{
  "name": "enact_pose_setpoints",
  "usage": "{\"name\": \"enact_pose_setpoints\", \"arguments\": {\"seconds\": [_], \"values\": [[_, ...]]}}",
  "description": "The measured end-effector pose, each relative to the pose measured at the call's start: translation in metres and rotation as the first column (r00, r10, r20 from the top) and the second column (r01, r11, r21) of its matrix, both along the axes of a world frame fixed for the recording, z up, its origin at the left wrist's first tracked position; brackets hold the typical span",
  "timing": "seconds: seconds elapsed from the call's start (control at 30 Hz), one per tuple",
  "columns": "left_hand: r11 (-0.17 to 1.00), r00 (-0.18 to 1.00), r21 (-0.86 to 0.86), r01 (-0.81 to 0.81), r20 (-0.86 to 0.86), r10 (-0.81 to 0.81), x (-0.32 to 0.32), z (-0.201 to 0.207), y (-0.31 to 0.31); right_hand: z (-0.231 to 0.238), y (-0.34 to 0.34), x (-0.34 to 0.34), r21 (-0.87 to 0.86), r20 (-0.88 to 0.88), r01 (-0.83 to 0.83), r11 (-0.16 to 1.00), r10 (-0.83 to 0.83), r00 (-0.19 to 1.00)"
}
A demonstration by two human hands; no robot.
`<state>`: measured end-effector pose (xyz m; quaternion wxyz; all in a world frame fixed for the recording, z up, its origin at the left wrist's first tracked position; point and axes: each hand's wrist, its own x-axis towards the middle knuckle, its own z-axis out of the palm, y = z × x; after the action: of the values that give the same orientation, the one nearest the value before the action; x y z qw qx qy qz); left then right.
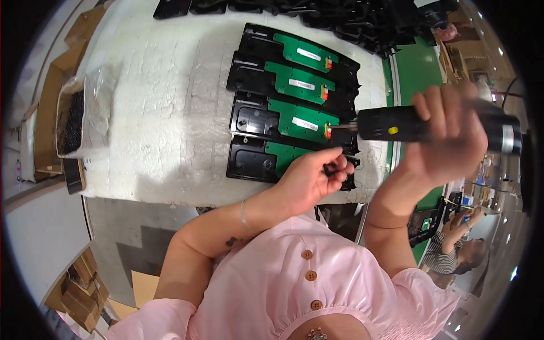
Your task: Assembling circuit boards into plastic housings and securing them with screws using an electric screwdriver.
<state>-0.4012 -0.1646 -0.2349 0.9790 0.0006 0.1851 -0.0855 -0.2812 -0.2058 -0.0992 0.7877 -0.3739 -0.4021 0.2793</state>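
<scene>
My right hand [447, 133] is closed around a black electric screwdriver [388, 124], held nearly level. Its thin bit [343, 127] points left and reaches the right end of a green circuit board [292, 122], by a red and yellow connector [328, 131]. That board lies in the third of several black plastic panels [249, 120] set in a column. Over the nearest panel [246, 161], my left hand [311, 178] is curled around small dark pieces that look like screws [327, 169]. It hides part of that panel's board [277, 157].
White foam [164, 102] covers the bench. An open box [71, 122] of small black pieces stands at the left, in clear plastic. Black plastic parts [362, 22] are piled at the far side. Rightward runs a green surface [416, 73]; another person [453, 249] works there.
</scene>
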Motion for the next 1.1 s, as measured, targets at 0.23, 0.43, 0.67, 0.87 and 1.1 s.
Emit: {"name": "enact_pose_setpoints", "arguments": {"seconds": [0.23,0.43,0.67,0.87,1.1], "values": [[0.944,0.958,0.165,-0.286,0.026,0.285,-0.096,0.025,0.116,-0.051,-0.076,0.115,-0.648,-0.099,0.317,0.693,-0.489,0.867],[0.358,0.663,0.717,-0.598,0.191,0.724,-0.187,0.058,0.249,-0.112,-0.116,0.144,-0.796,-0.212,0.080,0.600,-0.400,0.892],[0.002,0.636,0.997,-0.075,0.046,0.771,-0.186,0.067,0.261,-0.133,-0.101,0.131,-0.779,0.258,0.368,0.508,-0.275,0.926],[-0.011,0.760,1.000,0.011,-0.001,0.650,-0.185,0.078,0.253,-0.135,-0.106,0.107,-0.565,0.713,0.697,0.441,-0.164,0.682],[0.158,0.697,0.982,-0.099,-0.045,0.716,-0.184,0.078,0.254,-0.094,-0.081,-0.002,-0.363,0.926,0.467,0.806,0.258,0.274]]}}
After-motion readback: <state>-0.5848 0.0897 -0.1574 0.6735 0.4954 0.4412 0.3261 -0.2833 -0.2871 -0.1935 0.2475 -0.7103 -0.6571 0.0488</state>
